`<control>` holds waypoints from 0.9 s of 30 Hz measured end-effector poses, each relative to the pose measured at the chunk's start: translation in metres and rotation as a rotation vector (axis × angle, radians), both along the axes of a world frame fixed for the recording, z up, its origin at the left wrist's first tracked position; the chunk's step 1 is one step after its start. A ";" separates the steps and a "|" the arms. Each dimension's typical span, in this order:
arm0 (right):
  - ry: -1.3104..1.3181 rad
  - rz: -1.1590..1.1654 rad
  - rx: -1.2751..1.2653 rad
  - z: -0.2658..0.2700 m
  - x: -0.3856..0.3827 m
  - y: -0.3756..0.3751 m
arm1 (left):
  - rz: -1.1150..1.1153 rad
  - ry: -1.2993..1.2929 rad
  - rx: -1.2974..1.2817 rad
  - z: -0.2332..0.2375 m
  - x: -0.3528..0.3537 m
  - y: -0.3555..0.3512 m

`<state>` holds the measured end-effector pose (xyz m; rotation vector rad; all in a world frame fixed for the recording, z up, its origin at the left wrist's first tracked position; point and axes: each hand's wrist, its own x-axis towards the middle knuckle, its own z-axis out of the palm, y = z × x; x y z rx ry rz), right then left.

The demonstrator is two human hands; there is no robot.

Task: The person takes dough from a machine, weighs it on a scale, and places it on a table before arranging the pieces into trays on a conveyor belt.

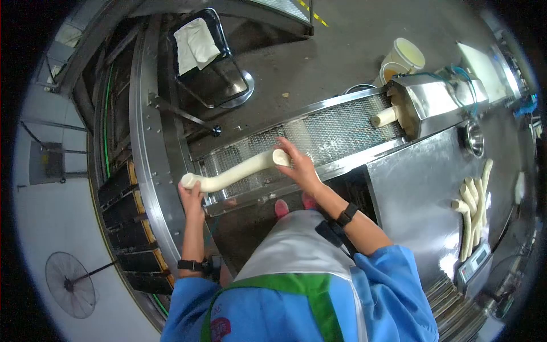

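A long, pale roll, apparently dough (236, 172), is held by its two ends above the near end of a wire-mesh conveyor (336, 134). My left hand (192, 196) grips the left end, fingers closed around it. At the right end, my right hand (297, 165) has its thumb and fingers around the cut face. The roll sags slightly between the hands. A second pale roll (386, 117) sticks out of a steel machine (436, 100) at the conveyor's far right end.
Several pale rolls (472, 211) lie on a steel table (416, 194) at the right, beside a scale (474, 263) and a metal bowl (473, 138). Buckets (407, 55) stand behind the machine. A chair (213, 74) holds white cloth. Black trays (122, 211) are stacked at left.
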<state>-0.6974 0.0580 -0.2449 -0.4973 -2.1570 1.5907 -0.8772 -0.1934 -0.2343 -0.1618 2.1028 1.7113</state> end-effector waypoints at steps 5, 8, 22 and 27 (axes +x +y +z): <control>-0.004 -0.130 -0.124 0.016 0.016 -0.005 | 0.035 0.082 0.267 0.032 -0.008 -0.012; -0.039 -0.192 -0.233 0.017 0.034 0.006 | -0.042 0.046 0.295 0.046 0.001 0.005; -0.066 -0.357 -0.012 0.095 0.165 0.021 | -1.035 -0.197 0.615 0.092 0.188 0.226; -0.037 -0.759 -0.179 0.101 0.241 0.038 | -1.479 -0.357 0.620 0.107 0.261 0.282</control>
